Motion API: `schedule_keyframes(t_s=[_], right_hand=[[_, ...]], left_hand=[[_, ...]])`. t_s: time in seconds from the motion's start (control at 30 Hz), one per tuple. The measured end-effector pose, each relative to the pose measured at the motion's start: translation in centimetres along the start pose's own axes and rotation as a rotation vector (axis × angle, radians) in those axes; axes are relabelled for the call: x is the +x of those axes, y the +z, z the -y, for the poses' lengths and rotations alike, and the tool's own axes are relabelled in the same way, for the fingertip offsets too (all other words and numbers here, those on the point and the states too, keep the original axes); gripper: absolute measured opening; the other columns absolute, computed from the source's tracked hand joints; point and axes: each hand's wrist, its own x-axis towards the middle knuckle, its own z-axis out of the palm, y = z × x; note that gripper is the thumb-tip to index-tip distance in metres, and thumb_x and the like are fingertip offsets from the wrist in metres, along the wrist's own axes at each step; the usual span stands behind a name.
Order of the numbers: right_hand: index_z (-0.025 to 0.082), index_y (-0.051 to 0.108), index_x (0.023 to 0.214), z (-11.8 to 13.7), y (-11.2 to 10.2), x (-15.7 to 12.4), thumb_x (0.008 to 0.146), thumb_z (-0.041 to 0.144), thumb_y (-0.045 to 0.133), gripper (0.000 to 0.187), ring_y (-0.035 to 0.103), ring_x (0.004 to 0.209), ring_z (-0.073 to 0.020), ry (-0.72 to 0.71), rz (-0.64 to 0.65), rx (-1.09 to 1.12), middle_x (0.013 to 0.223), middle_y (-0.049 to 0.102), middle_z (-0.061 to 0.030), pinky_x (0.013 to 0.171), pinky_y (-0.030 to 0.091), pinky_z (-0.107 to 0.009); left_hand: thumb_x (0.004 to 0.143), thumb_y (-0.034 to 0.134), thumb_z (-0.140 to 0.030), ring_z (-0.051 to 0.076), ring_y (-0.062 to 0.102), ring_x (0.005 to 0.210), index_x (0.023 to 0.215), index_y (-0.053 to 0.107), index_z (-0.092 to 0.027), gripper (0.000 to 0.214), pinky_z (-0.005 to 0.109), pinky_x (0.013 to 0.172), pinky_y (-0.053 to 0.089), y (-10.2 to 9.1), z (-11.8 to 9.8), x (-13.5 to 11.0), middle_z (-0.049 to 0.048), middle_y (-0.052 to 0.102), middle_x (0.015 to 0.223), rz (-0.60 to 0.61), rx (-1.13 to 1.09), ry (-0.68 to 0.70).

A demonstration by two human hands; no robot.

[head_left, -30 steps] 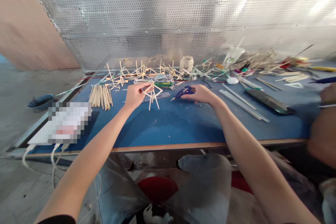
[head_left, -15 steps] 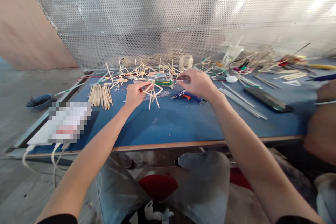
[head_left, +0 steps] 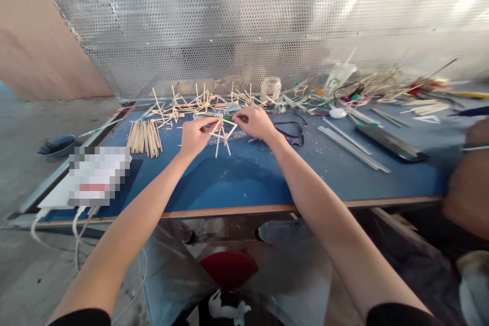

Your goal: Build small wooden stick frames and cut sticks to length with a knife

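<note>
My left hand (head_left: 195, 137) pinches the top of a small frame of thin wooden sticks (head_left: 226, 137), whose legs point down above the blue table (head_left: 229, 181). Just right of the frame, my right hand (head_left: 254, 122) has its thumb and fingers pressed together close to the frame's upper corner. What lies between those fingertips, if anything, is too small to tell. Behind my right wrist, a dark blue glue gun (head_left: 293, 141) is mostly hidden. A clear plastic ruler (head_left: 235, 136) lies behind the frame.
A bundle of wooden sticks (head_left: 144, 139) lies to the left, behind a white box with cables (head_left: 57, 191). Several stick frames (head_left: 204, 99) and a jar (head_left: 270, 90) line the back. Clear rods (head_left: 349, 147) and a dark phone-like slab (head_left: 391, 142) lie right, near another person's arm (head_left: 468, 178).
My right hand has moved left, from over the glue gun to beside the stick frame. My left hand still holds the frame in nearly the same place.
</note>
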Motion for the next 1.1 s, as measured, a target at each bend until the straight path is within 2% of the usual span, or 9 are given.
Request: schedule_keyframes(t_s=[0.23, 0.43, 0.73, 1.1], right_hand=[[0.020, 0.075, 0.092, 1.0, -0.4, -0.2, 0.094, 0.034, 0.055, 0.024, 0.060, 0.084, -0.0212, -0.066, 0.025, 0.064, 0.088, 0.073, -0.0074, 0.082, 0.044, -0.036], [0.020, 0.075, 0.094, 2.1, -0.3, -0.4, 0.093, 0.032, 0.057, 0.022, 0.058, 0.075, -0.0179, -0.075, 0.067, 0.120, 0.085, 0.072, -0.0057, 0.075, 0.043, -0.034], [0.020, 0.075, 0.095, 2.1, 0.6, -0.5, 0.092, 0.033, 0.060, 0.020, 0.060, 0.077, -0.0179, -0.092, 0.089, 0.146, 0.085, 0.072, -0.0052, 0.073, 0.043, -0.034], [0.021, 0.075, 0.097, 2.3, 0.4, -0.6, 0.094, 0.037, 0.059, 0.023, 0.060, 0.074, -0.0171, -0.086, 0.085, 0.157, 0.083, 0.072, -0.0042, 0.073, 0.043, -0.033]], left_hand=[[0.092, 0.070, -0.045, 0.011, 0.058, 0.052, 0.093, 0.085, -0.027, 0.023, 0.026, 0.049, 0.042, -0.3, -0.3, 0.0, 0.0028, 0.081, 0.081, 0.017, -0.029, 0.019], [0.090, 0.072, -0.046, 0.011, 0.056, 0.051, 0.094, 0.085, -0.029, 0.022, 0.027, 0.049, 0.042, -0.2, 0.1, 0.1, 0.0026, 0.081, 0.083, 0.025, -0.035, 0.007], [0.090, 0.072, -0.047, 0.010, 0.054, 0.050, 0.094, 0.084, -0.030, 0.021, 0.027, 0.049, 0.041, -0.2, 0.3, 0.0, 0.0020, 0.080, 0.080, 0.024, -0.027, -0.005], [0.090, 0.071, -0.049, 0.012, 0.058, 0.054, 0.097, 0.084, -0.026, 0.027, 0.027, 0.053, 0.044, -0.2, 0.2, 0.0, 0.0040, 0.081, 0.084, 0.026, 0.019, 0.023]])
